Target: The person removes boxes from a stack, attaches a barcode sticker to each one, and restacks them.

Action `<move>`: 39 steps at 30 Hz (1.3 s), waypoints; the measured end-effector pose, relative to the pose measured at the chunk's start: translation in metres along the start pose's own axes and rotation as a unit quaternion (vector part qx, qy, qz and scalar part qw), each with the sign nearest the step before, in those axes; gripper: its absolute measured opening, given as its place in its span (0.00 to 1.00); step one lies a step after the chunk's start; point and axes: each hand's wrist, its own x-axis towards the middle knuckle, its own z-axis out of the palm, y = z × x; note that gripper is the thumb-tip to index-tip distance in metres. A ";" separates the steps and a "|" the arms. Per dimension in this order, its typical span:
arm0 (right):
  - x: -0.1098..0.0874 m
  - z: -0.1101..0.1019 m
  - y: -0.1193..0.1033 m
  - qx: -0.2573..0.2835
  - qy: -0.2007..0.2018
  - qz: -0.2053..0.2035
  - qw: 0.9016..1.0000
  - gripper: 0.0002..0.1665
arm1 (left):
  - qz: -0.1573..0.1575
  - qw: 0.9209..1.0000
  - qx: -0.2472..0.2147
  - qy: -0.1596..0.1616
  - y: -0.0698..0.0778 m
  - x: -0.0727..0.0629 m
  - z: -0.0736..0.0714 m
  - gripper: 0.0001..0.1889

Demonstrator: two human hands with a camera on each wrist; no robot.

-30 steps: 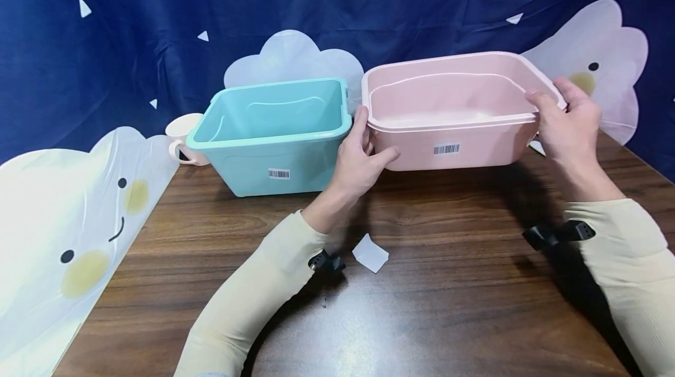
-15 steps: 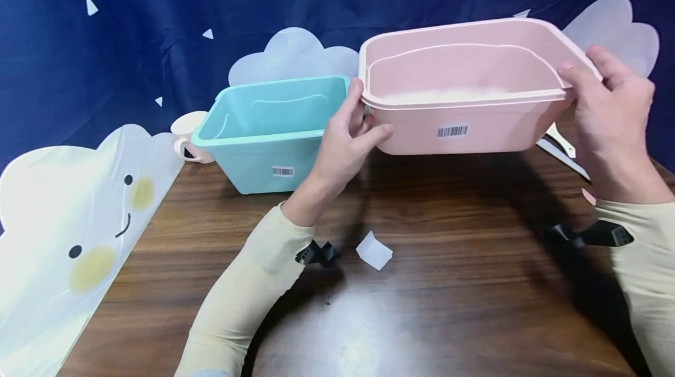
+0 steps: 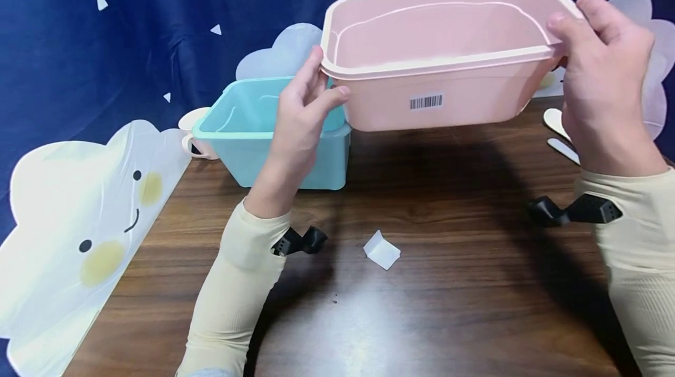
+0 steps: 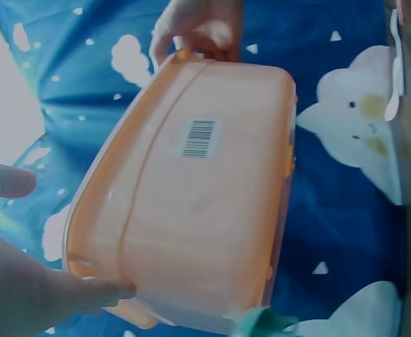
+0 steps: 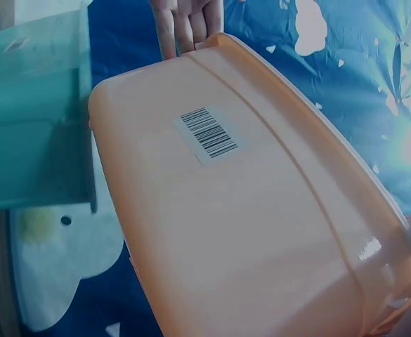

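Note:
A pink plastic bin [image 3: 369, 104] with a barcode label on its front wall hangs over the table, its open top facing up and tilted, right end higher. My left hand [image 3: 297, 110] supports its left end, fingers at the rim corner and thumb in front of the wall. At the other end my right hand [image 3: 601, 66] grips the rim, thumb over the inner side. The left wrist view shows the bin's labelled wall [image 4: 184, 182] with the right hand [image 4: 201, 28] beyond. A teal bin [image 3: 332, 163] stands on the table behind my left hand, partly covered by it.
A pale pink mug [image 3: 203, 148] stands left of the teal bin. A creased white paper piece [image 3: 382, 252] lies mid-table [image 3: 448, 306]. Two white utensils, one spoon-like [image 3: 555, 122], lie at the right, partly behind my right hand. A blue cloth [image 3: 158, 31] hangs at the back.
Both hands have raised the pink bin higher above the table; it first shifted right, then back left. More of the white utensils came into view at the right. The teal bin stays put.

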 end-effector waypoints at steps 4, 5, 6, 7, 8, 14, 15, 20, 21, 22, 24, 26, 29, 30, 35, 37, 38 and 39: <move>-0.001 0.018 -0.003 0.015 -0.022 -0.010 1.000 0.11 | 0.015 1.000 -0.017 0.013 0.012 0.000 -0.008 0.40; -0.001 0.023 -0.003 0.016 -0.029 -0.011 0.999 0.11 | 0.021 0.999 -0.023 0.016 0.015 0.000 -0.011 0.40; -0.003 0.027 -0.003 0.012 -0.035 -0.012 0.999 0.11 | 0.027 0.999 -0.027 0.021 0.018 0.000 -0.015 0.40; -0.004 0.032 -0.003 0.011 -0.041 -0.014 0.999 0.11 | 0.032 0.999 -0.029 0.028 0.021 0.000 -0.018 0.41; -0.005 0.038 -0.002 0.008 -0.047 -0.018 0.999 0.12 | 0.035 0.998 -0.035 0.036 0.023 0.001 -0.021 0.41; -0.012 0.068 0.005 -0.026 -0.076 -0.016 0.997 0.14 | 0.043 0.992 -0.060 0.098 0.035 0.003 -0.042 0.41; -0.014 0.072 0.007 -0.034 -0.080 -0.012 0.996 0.14 | 0.045 0.991 -0.060 0.107 0.036 0.003 -0.046 0.41; -0.022 0.094 0.017 -0.090 -0.099 -0.004 0.991 0.14 | 0.053 0.983 -0.087 0.154 0.045 0.004 -0.063 0.35; -0.023 0.098 0.019 -0.103 -0.102 -0.005 0.989 0.14 | 0.058 0.981 -0.095 0.161 0.047 0.005 -0.066 0.29; -0.025 0.103 0.021 -0.119 -0.106 -0.007 0.987 0.14 | 0.064 0.978 -0.103 0.167 0.049 0.006 -0.070 0.22; -0.028 0.111 0.026 -0.149 -0.116 -0.012 0.982 0.14 | 0.076 0.973 -0.117 0.182 0.052 0.007 -0.076 0.09; -0.031 0.119 0.031 -0.174 -0.126 -0.013 0.977 0.15 | 0.088 0.970 -0.121 0.193 0.054 0.008 -0.082 0.04; -0.036 0.130 0.037 -0.195 -0.138 -0.005 0.971 0.07 | 0.088 0.963 -0.134 0.217 0.055 0.010 -0.093 0.06; -0.037 0.133 0.039 -0.199 -0.142 -0.001 0.970 0.03 | 0.087 0.961 -0.137 0.222 0.055 0.011 -0.097 0.06; -0.045 0.145 0.045 -0.216 -0.158 0.024 0.963 0.33 | 0.089 0.955 -0.173 0.221 0.053 0.016 -0.120 0.07; -0.048 0.149 0.048 -0.218 -0.164 0.027 0.962 0.37 | 0.092 0.953 -0.187 0.219 0.052 0.017 -0.128 0.07; -0.049 0.151 0.049 -0.217 -0.167 0.027 0.961 0.37 | 0.093 0.952 -0.191 0.220 0.052 0.018 -0.132 0.06; -0.051 0.153 0.051 -0.217 -0.170 0.028 0.961 0.38 | 0.093 0.951 -0.194 0.223 0.051 0.018 -0.134 0.05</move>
